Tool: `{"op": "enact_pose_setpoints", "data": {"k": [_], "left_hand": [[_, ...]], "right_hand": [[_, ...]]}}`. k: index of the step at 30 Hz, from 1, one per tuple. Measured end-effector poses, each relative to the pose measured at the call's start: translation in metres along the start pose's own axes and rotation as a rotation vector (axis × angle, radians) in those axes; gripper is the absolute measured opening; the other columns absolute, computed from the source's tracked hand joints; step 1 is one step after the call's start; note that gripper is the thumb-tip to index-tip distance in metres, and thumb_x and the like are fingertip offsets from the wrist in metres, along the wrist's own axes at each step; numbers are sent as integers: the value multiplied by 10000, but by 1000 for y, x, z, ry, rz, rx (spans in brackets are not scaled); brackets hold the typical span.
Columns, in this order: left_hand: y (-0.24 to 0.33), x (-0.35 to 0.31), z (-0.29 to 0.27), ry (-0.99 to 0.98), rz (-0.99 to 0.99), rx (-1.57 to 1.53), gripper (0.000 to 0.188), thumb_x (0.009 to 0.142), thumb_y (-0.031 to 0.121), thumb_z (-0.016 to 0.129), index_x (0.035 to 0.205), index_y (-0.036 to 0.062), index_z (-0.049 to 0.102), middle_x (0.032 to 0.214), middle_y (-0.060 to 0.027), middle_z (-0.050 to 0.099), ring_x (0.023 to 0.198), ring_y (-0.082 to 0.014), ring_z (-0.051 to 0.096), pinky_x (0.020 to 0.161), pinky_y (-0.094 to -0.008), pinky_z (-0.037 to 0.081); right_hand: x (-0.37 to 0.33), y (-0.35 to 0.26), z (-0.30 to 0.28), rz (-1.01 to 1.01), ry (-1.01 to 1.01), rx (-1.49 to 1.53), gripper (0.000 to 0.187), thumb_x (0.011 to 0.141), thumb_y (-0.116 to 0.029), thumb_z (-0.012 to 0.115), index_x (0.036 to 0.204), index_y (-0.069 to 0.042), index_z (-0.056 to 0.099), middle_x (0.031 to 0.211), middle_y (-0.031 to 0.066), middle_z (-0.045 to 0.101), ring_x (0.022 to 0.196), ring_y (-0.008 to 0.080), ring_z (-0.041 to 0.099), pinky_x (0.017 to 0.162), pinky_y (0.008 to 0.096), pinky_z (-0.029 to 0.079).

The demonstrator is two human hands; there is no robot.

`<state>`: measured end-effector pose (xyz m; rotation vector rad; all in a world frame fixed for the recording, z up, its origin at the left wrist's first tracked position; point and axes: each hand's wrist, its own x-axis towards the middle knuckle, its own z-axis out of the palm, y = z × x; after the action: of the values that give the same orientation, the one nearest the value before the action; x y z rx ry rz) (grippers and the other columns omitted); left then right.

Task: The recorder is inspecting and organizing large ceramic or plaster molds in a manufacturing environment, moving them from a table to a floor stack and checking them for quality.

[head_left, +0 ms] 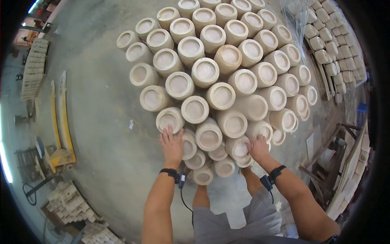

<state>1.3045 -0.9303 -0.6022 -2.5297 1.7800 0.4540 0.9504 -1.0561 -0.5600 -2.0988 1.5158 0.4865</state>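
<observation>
Barrel-shaped pieces (220, 96) are standing packed before me, crowding one another — a yellow pallet jack (64, 157) is sitting well apart, at left. My left hand (171, 145), fingers spread, is touching one piece (169, 119); my right hand (258, 149) is resting on another piece (239, 150) — whether gripping, I cannot tell. Grey floor (105, 134) is lying beneath, stacked blocks (345, 52) lining the right.

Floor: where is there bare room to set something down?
Floor lies bare between the yellow pallet jack and the barrel-shaped pieces, except a small white scrap, and between the left forearm and the lower-left stack. Crowded: among the packed pieces, and the right-side stack.
</observation>
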Motion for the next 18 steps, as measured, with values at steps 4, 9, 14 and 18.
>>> {"op": "enact_pose_setpoints", "data": {"k": [4, 9, 14, 18], "left_hand": [[2, -14, -1, 29, -10, -46, 648, 848, 246, 710, 1450, 247, 471, 1571, -214, 245, 1423, -429, 253, 1172, -574, 192], [20, -54, -14, 83, -256, -287, 818, 812, 195, 728, 1508, 64, 319, 1515, -329, 255, 1406, -496, 245, 1166, -567, 209], [41, -137, 12, -98, -554, -388, 766, 847, 288, 704, 1444, -44, 359, 1478, -334, 335, 1403, -507, 258, 1171, -556, 209], [35, -230, 17, -387, -579, -493, 528, 898, 408, 597, 1241, 6, 609, 1286, -247, 600, 1185, -416, 572, 1026, -481, 432]], "right_hand": [[-15, 5, 3, 8, -14, 76, 536, 843, -224, 683, 1345, -104, 539, 1255, 258, 520, 1173, 411, 512, 976, 472, 480], [-46, 18, 4, -78, 25, 191, 555, 835, -214, 673, 1344, -58, 518, 1350, 259, 481, 1251, 419, 479, 1022, 473, 457], [-85, 43, -6, -86, -232, 220, 431, 841, -262, 647, 1229, -77, 615, 1240, 212, 586, 1169, 389, 553, 981, 462, 486], [-113, 76, -13, -158, -406, 148, 352, 832, -303, 620, 1113, -103, 686, 1079, 187, 664, 1057, 383, 617, 920, 469, 514]]}}
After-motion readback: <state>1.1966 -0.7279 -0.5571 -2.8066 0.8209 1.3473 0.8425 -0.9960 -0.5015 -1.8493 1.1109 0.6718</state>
